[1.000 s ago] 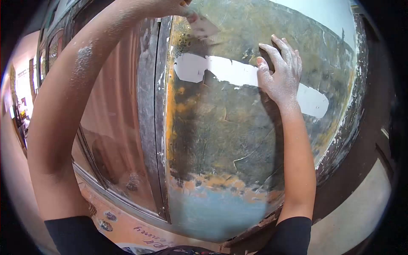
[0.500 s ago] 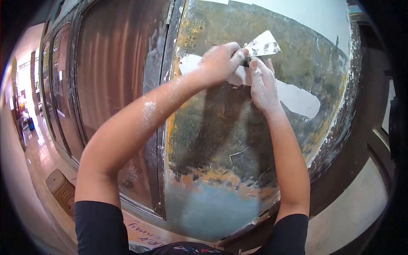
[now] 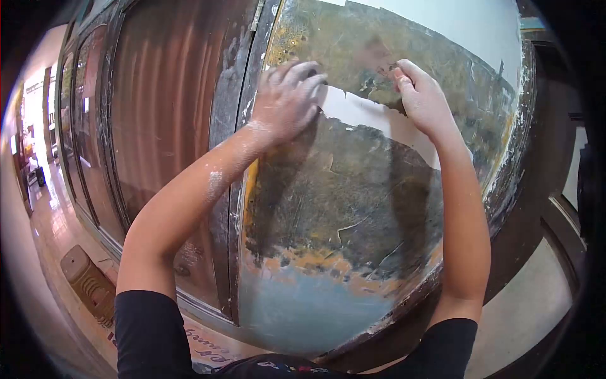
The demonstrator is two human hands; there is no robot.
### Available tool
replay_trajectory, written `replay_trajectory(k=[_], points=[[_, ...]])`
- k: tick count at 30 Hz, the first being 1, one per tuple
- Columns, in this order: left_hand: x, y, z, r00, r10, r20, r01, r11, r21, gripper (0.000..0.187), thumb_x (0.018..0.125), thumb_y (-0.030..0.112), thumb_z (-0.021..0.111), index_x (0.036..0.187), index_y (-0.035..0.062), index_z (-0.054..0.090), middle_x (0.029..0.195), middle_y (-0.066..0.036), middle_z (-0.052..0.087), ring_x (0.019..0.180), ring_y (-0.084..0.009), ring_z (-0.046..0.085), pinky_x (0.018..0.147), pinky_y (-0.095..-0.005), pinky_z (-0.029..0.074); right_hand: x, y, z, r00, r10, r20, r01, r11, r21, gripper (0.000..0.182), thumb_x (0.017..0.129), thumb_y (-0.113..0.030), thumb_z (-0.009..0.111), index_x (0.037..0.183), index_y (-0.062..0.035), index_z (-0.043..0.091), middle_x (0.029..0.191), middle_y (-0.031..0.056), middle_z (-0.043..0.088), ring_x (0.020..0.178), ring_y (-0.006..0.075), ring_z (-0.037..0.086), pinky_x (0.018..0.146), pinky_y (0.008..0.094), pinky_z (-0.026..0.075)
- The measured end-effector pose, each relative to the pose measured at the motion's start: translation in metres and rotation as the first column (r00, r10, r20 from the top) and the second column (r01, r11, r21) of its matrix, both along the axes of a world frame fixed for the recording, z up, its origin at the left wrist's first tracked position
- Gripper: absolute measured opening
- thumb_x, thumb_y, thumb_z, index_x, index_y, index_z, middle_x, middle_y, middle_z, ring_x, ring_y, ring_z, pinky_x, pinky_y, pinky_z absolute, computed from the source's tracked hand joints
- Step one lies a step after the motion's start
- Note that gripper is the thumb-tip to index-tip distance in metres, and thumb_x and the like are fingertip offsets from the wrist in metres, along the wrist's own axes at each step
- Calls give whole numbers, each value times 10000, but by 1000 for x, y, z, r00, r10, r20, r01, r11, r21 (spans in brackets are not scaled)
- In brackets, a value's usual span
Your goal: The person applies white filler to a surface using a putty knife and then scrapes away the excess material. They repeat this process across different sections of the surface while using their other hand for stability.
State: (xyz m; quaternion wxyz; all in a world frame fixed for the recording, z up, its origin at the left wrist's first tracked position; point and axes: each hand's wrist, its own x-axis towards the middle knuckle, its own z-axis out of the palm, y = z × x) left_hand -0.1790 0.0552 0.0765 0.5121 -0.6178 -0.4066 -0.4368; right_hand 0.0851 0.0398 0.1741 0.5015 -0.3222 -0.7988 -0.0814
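Observation:
A patchy, scraped wall panel [image 3: 303, 189] fills the middle of the view, with a white strip of filler [image 3: 363, 112] running across it. My left hand [image 3: 287, 98], dusted white, is open at the strip's left end, its fingers apart and slightly bent. Higher up on the right, my right hand [image 3: 423, 95] is closed round the handle of a putty knife. The knife's blade [image 3: 377, 57] points up and left, a dull brownish shape that blends with the wall behind it. My right fingers hide most of the handle.
Left of the panel stands a dark wooden frame with brown glazed panes [image 3: 170, 126]. A brown plastic stool [image 3: 88, 284] is on the floor at lower left. Pale paint [image 3: 454, 31] covers the wall's top, pale blue [image 3: 315, 309] its bottom. Dark woodwork [image 3: 524, 189] borders the right side.
My hands have parted: the left let go of the putty knife and moved left, the right moved right with it. The blade has turned from bright white to dull brown.

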Motion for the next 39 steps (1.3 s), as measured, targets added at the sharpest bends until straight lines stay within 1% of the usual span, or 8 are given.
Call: replay_trajectory(k=[2, 6, 12, 20, 23, 26, 31, 39], points=[[-25, 14, -10, 991, 81, 109, -78, 997, -29, 604, 963, 403, 549, 1525, 213, 438, 1610, -98, 336, 1517, -344, 239, 1210, -573, 164, -1, -3, 9, 848, -460, 264, 348, 858, 377, 312, 1034, -236, 411, 1217, -83, 612, 1119, 97, 713, 1066, 311, 664, 945, 532, 463], [-52, 29, -23, 988, 122, 97, -117, 992, -57, 649, 978, 444, 507, 1577, 235, 372, 1677, -84, 230, 1555, -349, 144, 1223, -608, 79, -27, -11, 26, 723, -576, 382, 475, 815, 331, 352, 1014, -239, 382, 1246, -139, 628, 1184, 92, 707, 1152, 293, 641, 1053, 615, 341], [-56, 28, -26, 991, 46, 126, -40, 998, -50, 639, 966, 465, 503, 1564, 266, 401, 1679, -70, 235, 1558, -357, 133, 1220, -628, 89, -60, -18, 33, 515, -686, 514, 580, 720, 381, 388, 1009, -472, 513, 978, -150, 727, 896, 64, 746, 906, 263, 708, 1014, 510, 382], [-58, 31, -28, 992, -11, 127, 11, 1000, -1, 617, 956, 476, 522, 1539, 288, 445, 1665, -74, 274, 1551, -350, 167, 1222, -622, 103, -66, -8, 47, 556, -790, 258, 436, 542, 719, 391, 942, -531, 640, 813, -162, 655, 808, 10, 690, 903, 220, 664, 954, 457, 370], [-59, 31, -27, 992, -3, 125, 3, 1000, -6, 618, 948, 489, 520, 1530, 290, 460, 1663, -74, 282, 1546, -350, 185, 1219, -623, 114, -65, 7, 57, 577, -762, 296, 40, 388, 921, 395, 965, -493, 616, 806, -133, 648, 866, 34, 709, 969, 233, 675, 972, 461, 408], [-59, 32, -27, 992, -17, 127, 16, 1000, 12, 615, 942, 491, 519, 1522, 293, 472, 1658, -75, 293, 1544, -350, 192, 1217, -620, 123, -76, 14, 76, 429, -790, 437, 79, 515, 854, 215, 775, -366, 720, 861, -169, 738, 1016, -5, 733, 1155, 204, 581, 1089, 494, 317], [-60, 32, -28, 993, -16, 116, 14, 1000, 17, 608, 939, 501, 526, 1511, 298, 488, 1651, -68, 310, 1541, -343, 206, 1221, -612, 128, -101, -29, 61, 355, -780, 515, 16, 556, 831, 285, 721, -438, 741, 825, -172, 749, 901, 13, 703, 1093, 238, 582, 1079, 517, 295], [-60, 32, -29, 992, -49, 117, 45, 998, 44, 599, 938, 502, 548, 1499, 295, 505, 1640, -72, 329, 1533, -338, 230, 1223, -603, 139, -108, -34, 69, 387, -826, 410, 23, 454, 891, 437, 805, -544, 668, 850, -128, 794, 934, 71, 720, 1102, 314, 576, 1038, 567, 325]])
